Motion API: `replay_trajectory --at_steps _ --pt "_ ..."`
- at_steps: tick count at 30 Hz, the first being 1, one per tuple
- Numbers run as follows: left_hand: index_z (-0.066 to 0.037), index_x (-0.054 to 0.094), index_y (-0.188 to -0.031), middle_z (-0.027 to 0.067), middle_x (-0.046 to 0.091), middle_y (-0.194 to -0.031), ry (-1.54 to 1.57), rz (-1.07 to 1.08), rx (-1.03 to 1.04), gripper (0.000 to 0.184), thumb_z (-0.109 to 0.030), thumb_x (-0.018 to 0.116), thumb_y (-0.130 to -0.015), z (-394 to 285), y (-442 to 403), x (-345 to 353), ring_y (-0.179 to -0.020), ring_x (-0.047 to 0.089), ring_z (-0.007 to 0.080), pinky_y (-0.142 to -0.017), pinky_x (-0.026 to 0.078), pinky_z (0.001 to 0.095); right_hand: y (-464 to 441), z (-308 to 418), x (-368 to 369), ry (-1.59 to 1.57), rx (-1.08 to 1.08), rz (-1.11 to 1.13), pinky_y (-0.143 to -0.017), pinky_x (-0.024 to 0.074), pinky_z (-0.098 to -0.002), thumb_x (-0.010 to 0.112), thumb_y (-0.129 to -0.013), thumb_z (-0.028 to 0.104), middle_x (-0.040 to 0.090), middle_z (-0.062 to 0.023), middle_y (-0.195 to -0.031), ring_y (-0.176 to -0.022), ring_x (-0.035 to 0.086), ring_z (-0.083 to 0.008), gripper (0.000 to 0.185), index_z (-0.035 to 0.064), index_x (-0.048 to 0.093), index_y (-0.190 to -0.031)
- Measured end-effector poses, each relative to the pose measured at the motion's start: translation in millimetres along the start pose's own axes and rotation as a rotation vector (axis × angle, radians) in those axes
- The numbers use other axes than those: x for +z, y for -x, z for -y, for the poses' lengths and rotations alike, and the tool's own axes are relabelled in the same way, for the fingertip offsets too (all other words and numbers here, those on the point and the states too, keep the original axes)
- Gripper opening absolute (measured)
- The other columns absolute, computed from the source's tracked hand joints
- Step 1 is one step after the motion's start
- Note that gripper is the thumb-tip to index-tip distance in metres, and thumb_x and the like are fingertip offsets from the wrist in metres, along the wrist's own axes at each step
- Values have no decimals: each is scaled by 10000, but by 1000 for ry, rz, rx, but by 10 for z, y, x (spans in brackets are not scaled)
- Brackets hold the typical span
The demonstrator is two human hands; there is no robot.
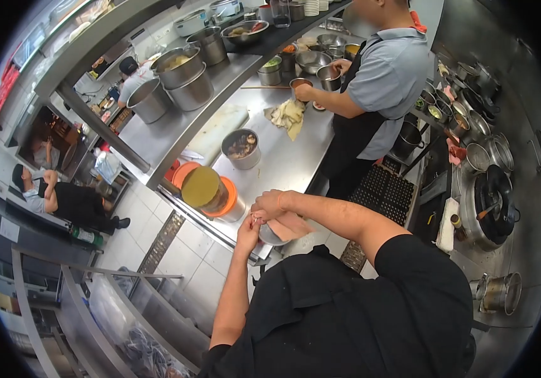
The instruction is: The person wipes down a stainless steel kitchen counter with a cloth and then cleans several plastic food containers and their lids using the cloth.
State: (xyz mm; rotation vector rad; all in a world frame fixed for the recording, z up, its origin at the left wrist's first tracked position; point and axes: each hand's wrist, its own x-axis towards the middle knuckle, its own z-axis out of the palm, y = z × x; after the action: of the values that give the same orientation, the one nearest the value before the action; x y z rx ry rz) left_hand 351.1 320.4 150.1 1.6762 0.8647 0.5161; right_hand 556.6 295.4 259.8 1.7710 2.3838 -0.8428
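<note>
My left hand point(249, 232) and my right hand point(269, 204) meet over the near end of the steel counter, fingers pressed together on something small that I cannot make out. Just below them a pinkish cloth or sheet point(288, 225) lies over a round metal bowl point(273, 235). To the left stands a container with a yellow-green lid point(200, 186), beside an orange-rimmed container point(229, 200). Farther up the counter is a metal pot point(243, 159) with dark brown pieces in it.
A co-worker point(384, 75) stands at the counter's right side near a crumpled yellowish cloth point(288, 117). A white cutting board point(220, 132) lies left. Pots point(148, 101) fill the overhead shelf point(220, 80). Woks point(496, 208) stand right; metal racks point(94, 309) lower left.
</note>
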Motion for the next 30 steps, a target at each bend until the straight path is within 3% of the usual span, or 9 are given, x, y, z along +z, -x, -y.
replay_trajectory --at_steps 3,4,9,12,15,19,26,29,30 --pt "-79 588 -935 0 596 -741 -32 -59 -169 220 -237 620 -1085 -40 44 24 -655 611 93 -520 516 270 80 -202 17 -152 64 -15 -1016 527 -480 681 -916 644 730 -170 -1256 -1215 672 -386 663 117 684 -1318" --pt "-44 522 -821 31 550 -656 29 -145 -200 341 -245 657 -1062 -41 49 75 -658 508 107 -636 472 323 93 -320 106 -173 116 -80 -978 547 -469 701 -877 699 742 -207 -1200 -1140 704 -396 747 93 680 -1314" --pt "-47 523 -809 30 534 -664 -60 -332 -72 339 -240 655 -1055 -64 74 186 -640 466 138 -603 435 362 587 -264 574 -409 453 -527 -955 559 -494 702 -893 676 731 -279 -1180 -1088 711 -460 765 31 665 -1303" --pt "-64 499 -799 16 511 -659 -59 -382 -84 344 -230 635 -1068 6 109 270 -615 462 131 -578 427 343 680 -150 1181 -682 599 -828 -986 552 -488 743 -923 559 716 -332 -1133 -1087 700 -497 804 -59 529 -1389" --pt "-92 469 -792 -6 477 -646 175 -394 -197 352 -226 617 -1081 -177 124 344 -586 462 118 -530 414 321 589 65 1499 -728 732 -1037 -940 578 -463 778 -932 445 729 -257 -1102 -1015 735 -422 724 -30 502 -1403" --pt "-82 457 -915 54 562 -740 511 -295 -277 255 -201 581 -1103 -265 179 561 -636 612 137 -546 540 295 786 440 1050 -1596 643 -859 -815 607 -387 747 -963 227 669 -133 -1166 -992 702 -218 477 7 531 -1327" --pt "-60 477 -1024 111 651 -999 545 -51 -444 320 -286 704 -1042 -278 264 410 -880 709 185 -730 619 331 440 -174 1301 -1419 593 -1039 -894 552 -391 687 -904 159 705 -121 -1040 -988 692 -236 270 12 658 -1128" --pt "-38 516 -1111 121 663 -1100 155 -209 -426 530 -465 789 -956 -232 302 149 -1054 699 222 -811 596 363 566 -357 1179 -1102 507 -887 -901 551 -394 691 -892 203 692 -145 -1091 -1009 691 -255 304 25 655 -1135" --pt "-12 520 -1311 185 623 -1304 157 -181 -387 783 -601 811 -884 -132 259 34 -1260 621 287 -998 529 414 696 -376 1048 -1032 427 -782 -902 555 -397 701 -871 234 694 -161 -1092 -1022 694 -266 353 38 658 -1161"
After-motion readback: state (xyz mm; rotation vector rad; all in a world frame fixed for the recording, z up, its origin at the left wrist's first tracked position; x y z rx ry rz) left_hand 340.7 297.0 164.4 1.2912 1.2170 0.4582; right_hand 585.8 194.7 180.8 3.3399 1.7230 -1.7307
